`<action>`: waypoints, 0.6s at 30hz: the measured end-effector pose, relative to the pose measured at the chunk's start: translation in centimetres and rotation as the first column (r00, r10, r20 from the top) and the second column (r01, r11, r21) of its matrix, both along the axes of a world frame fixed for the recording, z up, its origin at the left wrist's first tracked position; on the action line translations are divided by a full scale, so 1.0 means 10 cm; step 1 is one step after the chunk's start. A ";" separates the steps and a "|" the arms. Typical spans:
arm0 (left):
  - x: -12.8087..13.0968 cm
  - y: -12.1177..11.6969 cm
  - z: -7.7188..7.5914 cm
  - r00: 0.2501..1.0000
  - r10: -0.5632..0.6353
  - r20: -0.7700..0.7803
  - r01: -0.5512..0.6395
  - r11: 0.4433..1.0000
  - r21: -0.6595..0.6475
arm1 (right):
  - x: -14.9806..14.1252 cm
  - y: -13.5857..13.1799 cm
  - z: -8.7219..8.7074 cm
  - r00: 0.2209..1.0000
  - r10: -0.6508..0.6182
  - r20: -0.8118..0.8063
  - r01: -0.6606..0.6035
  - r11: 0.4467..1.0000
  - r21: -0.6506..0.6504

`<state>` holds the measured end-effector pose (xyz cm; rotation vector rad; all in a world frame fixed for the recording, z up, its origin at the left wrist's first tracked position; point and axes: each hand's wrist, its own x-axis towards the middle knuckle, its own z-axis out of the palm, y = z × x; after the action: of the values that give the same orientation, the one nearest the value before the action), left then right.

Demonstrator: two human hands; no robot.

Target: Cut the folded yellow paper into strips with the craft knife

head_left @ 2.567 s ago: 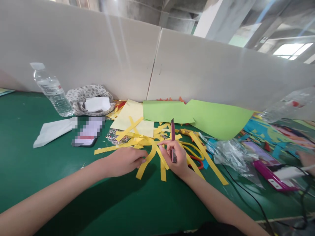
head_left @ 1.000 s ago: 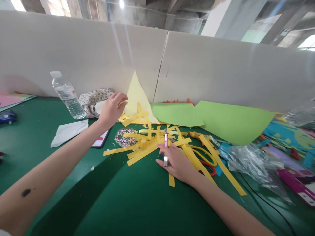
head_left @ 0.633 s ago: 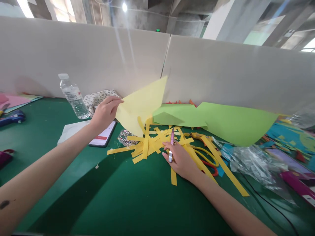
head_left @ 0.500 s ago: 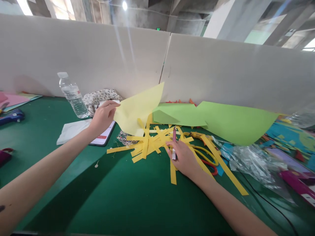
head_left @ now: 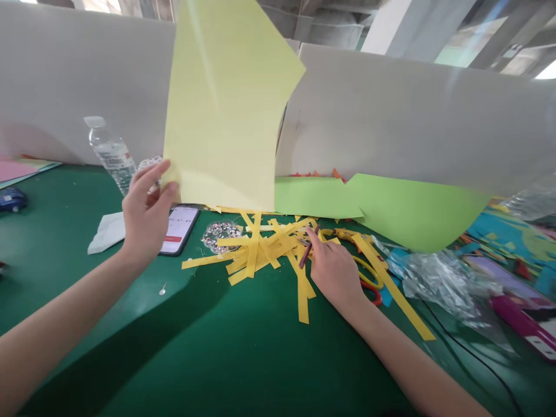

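Note:
My left hand [head_left: 147,211] pinches the lower left corner of a pale yellow paper sheet [head_left: 226,116], which stands upright above the table. The sheet's right side is cut to a point and a curve. My right hand [head_left: 336,269] is closed around a slim purple pen-like tool [head_left: 306,256], its exact kind unclear, with the index finger pointing forward. Just beyond that hand lies a loose pile of yellow paper strips [head_left: 254,249]. Under the pile's left side sits a clear round case of small gems [head_left: 220,234].
Green paper sheets [head_left: 412,214] lean by the partition [head_left: 391,116]. Scissors with yellow and red handles [head_left: 369,275], crumpled clear plastic [head_left: 447,284] and a magenta tool [head_left: 521,324] lie to the right. A phone [head_left: 182,223], a tissue [head_left: 106,231] and a water bottle [head_left: 113,153] stand left.
My left hand has moved left and lifted the pale yellow sheet from a low slant to upright. The purple tool has tilted in my right hand, which has shifted slightly right.

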<state>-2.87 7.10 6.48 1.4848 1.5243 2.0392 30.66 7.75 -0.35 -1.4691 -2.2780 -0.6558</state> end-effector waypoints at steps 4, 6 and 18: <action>0.17 -0.31 -0.18 0.914 -0.167 0.371 0.272 0.929 -0.252 | -0.02 -0.06 0.05 0.957 0.103 -0.272 -0.098 0.995 0.032; 0.27 -0.51 -0.25 0.892 -0.191 0.409 0.355 0.857 -0.375 | -0.04 -0.11 0.06 0.899 0.162 -0.406 -0.162 0.986 0.036; 0.34 -0.59 -0.40 0.815 -0.387 0.431 0.574 0.639 -0.512 | 0.02 -0.10 0.07 0.677 0.162 -0.718 -0.290 0.955 -0.058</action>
<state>0.48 1.19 2.44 1.1006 1.2962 1.1832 30.90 6.75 0.38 -1.1765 -1.8518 0.1877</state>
